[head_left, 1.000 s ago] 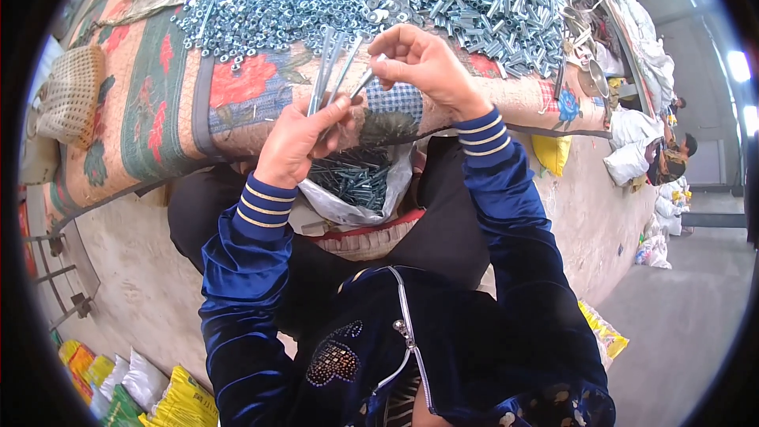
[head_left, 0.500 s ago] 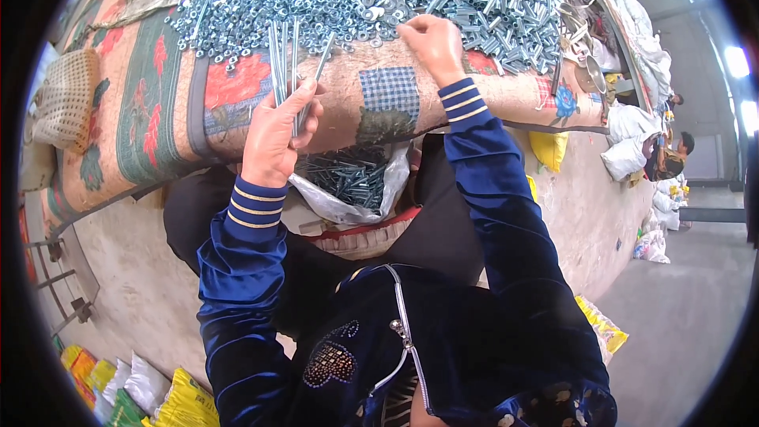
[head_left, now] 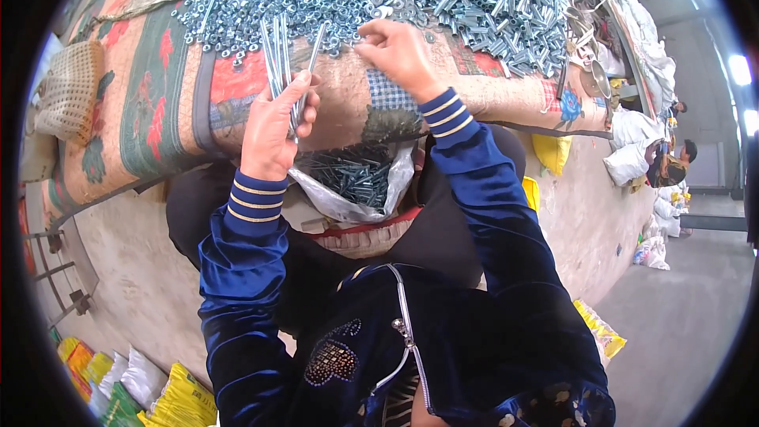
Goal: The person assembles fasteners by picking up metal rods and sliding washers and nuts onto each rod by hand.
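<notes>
My left hand [head_left: 274, 128] is closed round several long thin metal rods [head_left: 276, 59], which point up and away from me and fan apart at their tops. One rod leans to the right of the others. My right hand [head_left: 402, 57] hovers over the near edge of the metal parts, its thumb and fingertips pinched; whatever they hold is too small to make out. Ahead of the hands lies a wide heap of small nuts [head_left: 269, 0]. Flat washers [head_left: 385, 11] sit at its right side, and beyond them a pile of short metal tubes [head_left: 498, 12].
A patterned, patched cloth [head_left: 332, 119] covers the work surface. Below its edge, between my knees, an open white bag [head_left: 345, 209] holds dark bolts [head_left: 356, 174]. A woven hat [head_left: 73, 91] rests at the left. Yellow sacks [head_left: 183, 399] stand on the floor; other people are far right.
My right hand has moved left from beside the tubes toward the rods, its fingers still pinched. The left hand keeps its grip, with the rods shifted slightly.
</notes>
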`<state>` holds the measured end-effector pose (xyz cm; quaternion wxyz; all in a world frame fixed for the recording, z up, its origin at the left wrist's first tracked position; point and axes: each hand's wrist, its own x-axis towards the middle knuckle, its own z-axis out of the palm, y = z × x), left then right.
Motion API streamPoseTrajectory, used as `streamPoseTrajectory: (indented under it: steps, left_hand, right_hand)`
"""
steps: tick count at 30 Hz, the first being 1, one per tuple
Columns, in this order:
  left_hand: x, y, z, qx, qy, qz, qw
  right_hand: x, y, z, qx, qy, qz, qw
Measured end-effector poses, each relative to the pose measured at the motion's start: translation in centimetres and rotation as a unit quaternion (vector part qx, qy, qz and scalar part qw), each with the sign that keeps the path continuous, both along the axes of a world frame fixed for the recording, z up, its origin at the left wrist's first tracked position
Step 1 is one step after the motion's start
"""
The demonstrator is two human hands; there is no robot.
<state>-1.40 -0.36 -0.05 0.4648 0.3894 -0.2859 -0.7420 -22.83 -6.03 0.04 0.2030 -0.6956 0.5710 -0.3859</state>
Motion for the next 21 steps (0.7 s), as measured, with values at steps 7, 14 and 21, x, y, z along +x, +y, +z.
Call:
streamPoseTrajectory:
  steps: [7,14,21]
  left_hand:
    - [0.3,-0.1,-0.1,0.005,0.005,-0.005,1.0]
    - [-0.4,0.6,0.5,0.007,-0.051,-0.048,0.997]
    - [-0.7,0.5,0.4,0.013,-0.052,-0.05,0.997]
  right_hand:
    - [0.4,-0.5,-0.4,-0.022,0.111,-0.03,0.993]
    - [-0.1,0.6,2.1,0.134,-0.363,0.089,0.918]
    - [0.9,2.2,2.7,0.129,-0.347,0.132,0.92]
